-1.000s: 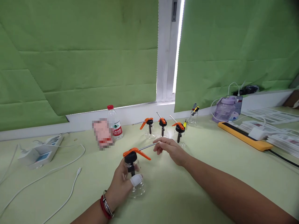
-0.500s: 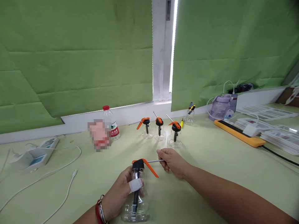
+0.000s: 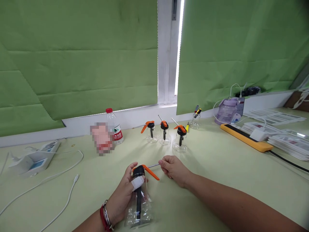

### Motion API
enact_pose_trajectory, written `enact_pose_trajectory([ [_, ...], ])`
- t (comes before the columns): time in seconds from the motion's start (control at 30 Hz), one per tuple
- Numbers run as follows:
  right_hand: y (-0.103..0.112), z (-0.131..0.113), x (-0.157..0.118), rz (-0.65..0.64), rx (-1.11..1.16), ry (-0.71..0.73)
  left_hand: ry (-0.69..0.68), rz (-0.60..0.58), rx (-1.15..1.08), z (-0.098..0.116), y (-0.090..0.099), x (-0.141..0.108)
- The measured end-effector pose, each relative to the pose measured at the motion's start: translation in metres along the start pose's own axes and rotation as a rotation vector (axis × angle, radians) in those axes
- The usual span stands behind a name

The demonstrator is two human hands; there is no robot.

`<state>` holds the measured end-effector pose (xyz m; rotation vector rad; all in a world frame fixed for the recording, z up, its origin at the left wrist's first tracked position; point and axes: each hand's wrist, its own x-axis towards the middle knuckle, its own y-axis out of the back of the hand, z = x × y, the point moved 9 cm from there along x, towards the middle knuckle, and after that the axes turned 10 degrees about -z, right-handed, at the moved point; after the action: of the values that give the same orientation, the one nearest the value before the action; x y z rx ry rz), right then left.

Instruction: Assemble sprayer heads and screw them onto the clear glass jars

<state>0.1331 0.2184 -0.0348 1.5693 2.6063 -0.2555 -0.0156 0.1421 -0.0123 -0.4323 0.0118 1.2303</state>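
Note:
My left hand (image 3: 125, 195), a white bandage on its thumb, is wrapped around the upper part of a clear spray bottle (image 3: 139, 214) near the front of the table. The bottle has a black head, an orange lever (image 3: 151, 172) and a dark tube inside. A thin metal nozzle (image 3: 153, 165) sticks out of the head to the right. Its outer end is pinched in the fingers of my right hand (image 3: 174, 169). Farther back stand three similar bottles, the left one (image 3: 151, 137), the middle one (image 3: 164, 138) and the right one (image 3: 180, 146).
A red-capped water bottle (image 3: 118, 135) stands beside a blurred pink object (image 3: 102, 138). White cables (image 3: 70, 195) and a power strip (image 3: 43, 159) lie left. Right are a jar of screwdrivers (image 3: 195, 123), a purple jug (image 3: 226, 112), an orange power strip (image 3: 246, 137) and stacked white sheets (image 3: 289, 145).
My left hand has slid up toward the head, its fingertips now beside it. The held bottle's head has shifted slightly left, and my right hand has moved a little left with the nozzle.

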Motion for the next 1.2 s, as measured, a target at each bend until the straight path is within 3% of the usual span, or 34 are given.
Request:
enact_pose_trajectory([
  [0.3,0.007,0.007,0.002,0.029,0.001,-0.055,-0.055,0.003,0.076,0.005,0.002,0.003],
  [0.43,0.010,0.004,0.004,0.047,0.000,0.011,-0.062,-0.004,0.071,0.003,0.003,0.005],
  [0.53,0.009,0.000,0.005,0.018,0.017,0.066,-0.066,0.003,0.053,0.003,0.004,0.006],
  [0.7,0.012,0.005,0.008,0.014,0.002,-0.015,-0.078,0.032,0.020,0.004,0.007,0.007],
  [0.83,0.011,-0.003,0.008,-0.023,0.058,0.065,-0.088,0.026,0.010,0.003,0.008,0.009],
  [0.97,0.013,0.001,0.008,-0.010,0.036,-0.009,-0.101,0.011,0.016,0.002,0.007,0.009],
  [1.13,0.010,-0.005,0.010,-0.060,0.074,0.077,-0.092,0.016,0.030,0.002,0.008,0.008],
  [1.2,0.011,0.000,0.011,-0.054,0.052,0.035,-0.092,0.018,0.025,0.002,0.010,0.009],
])
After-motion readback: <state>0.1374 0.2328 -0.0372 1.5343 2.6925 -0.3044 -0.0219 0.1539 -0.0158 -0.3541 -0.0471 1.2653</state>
